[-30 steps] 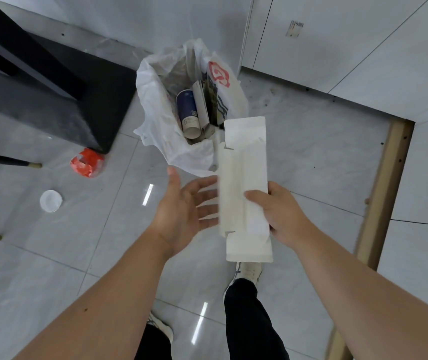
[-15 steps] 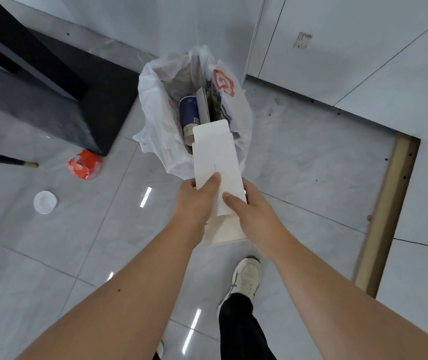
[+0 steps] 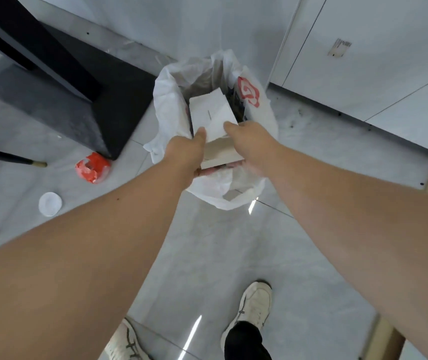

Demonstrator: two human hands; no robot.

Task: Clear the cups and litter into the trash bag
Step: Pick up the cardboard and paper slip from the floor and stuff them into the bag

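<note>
A white plastic trash bag (image 3: 167, 100) with a red logo stands open on the tiled floor. Both hands hold a folded white cardboard box (image 3: 211, 113) over and partly inside the bag's mouth. My left hand (image 3: 185, 154) grips its left side, thumb on top. My right hand (image 3: 251, 141) grips its right side. On the floor to the left lie a crumpled red wrapper (image 3: 92, 167) and a round white cup lid (image 3: 50, 203). The box hides most of what is in the bag.
A black table base (image 3: 83, 100) stands left of the bag, with thin black chair legs (image 3: 7, 157) at the left edge. White cabinet doors (image 3: 363, 61) run along the back right. My two white shoes (image 3: 255, 302) are on the tiles below.
My left hand has joined the right on the box, which got folded shorter. Both hands carried it forward from in front of the bag into the bag's mouth.
</note>
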